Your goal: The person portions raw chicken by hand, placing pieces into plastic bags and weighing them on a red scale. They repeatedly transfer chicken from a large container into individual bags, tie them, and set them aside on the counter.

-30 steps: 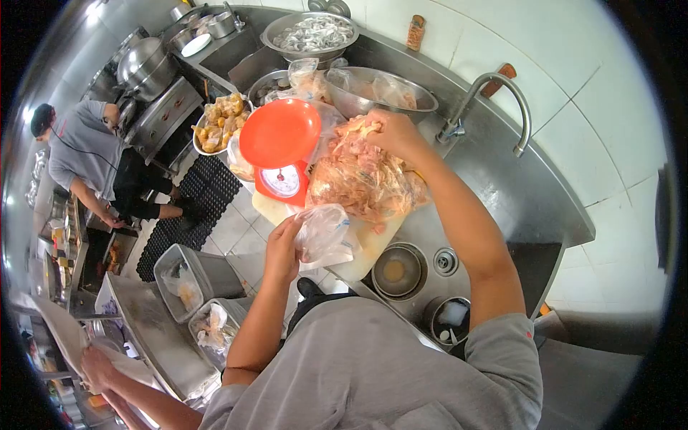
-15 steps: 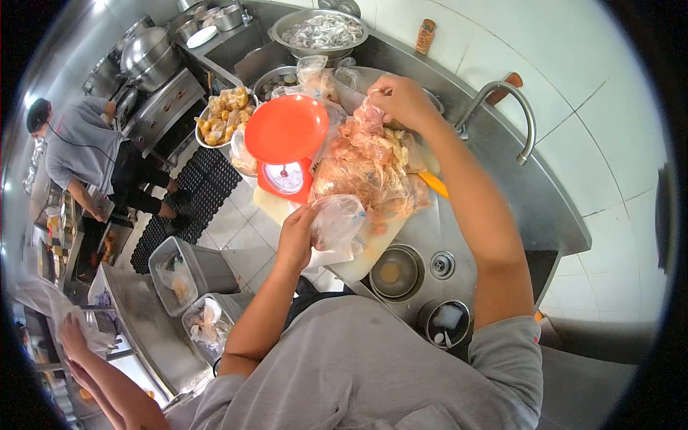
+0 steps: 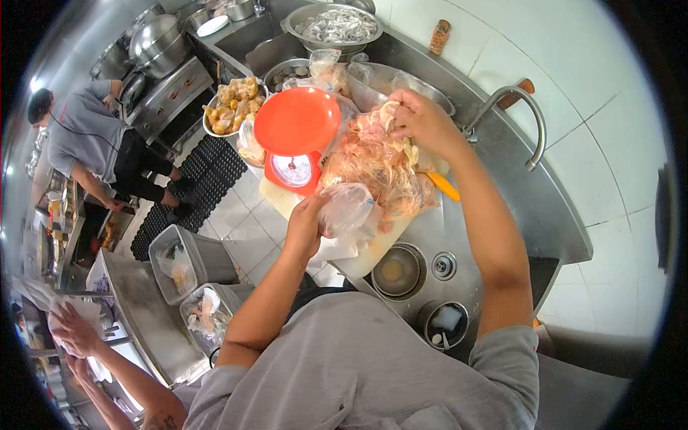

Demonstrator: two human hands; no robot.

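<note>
1. Stainless steel counter (image 3: pixel 502 179) is curving along a white tiled wall, and a tap (image 3: pixel 512 107) is arching over it. I am watching all this remotely through the head camera.
2. I am seeing the left hand (image 3: pixel 304 226) closing its fingers on the edge of a small clear bag (image 3: pixel 349 211). The bag is hanging at the near edge of a pale cutting board (image 3: pixel 369 247).
3. The right hand (image 3: pixel 423 122) is pinching a raw chicken piece (image 3: pixel 376 122) between thumb and fingertips, at the top of a large clear bag of chicken (image 3: pixel 380 172).
4. That large bag is lying on the board, just behind the small bag and just beside a red-orange kitchen scale (image 3: pixel 295 136).
5. Behind the scale, a bowl of fried pieces (image 3: pixel 233 107) is sitting near a big steel bowl (image 3: pixel 358 75).
6. Across the tiled floor, a person in a grey top (image 3: pixel 79 136) is leaning over a worktop, well apart from the counter.
7. At the lower left, another person's hands (image 3: pixel 72 330) are gripping something pale; I cannot tell what it is.
</note>
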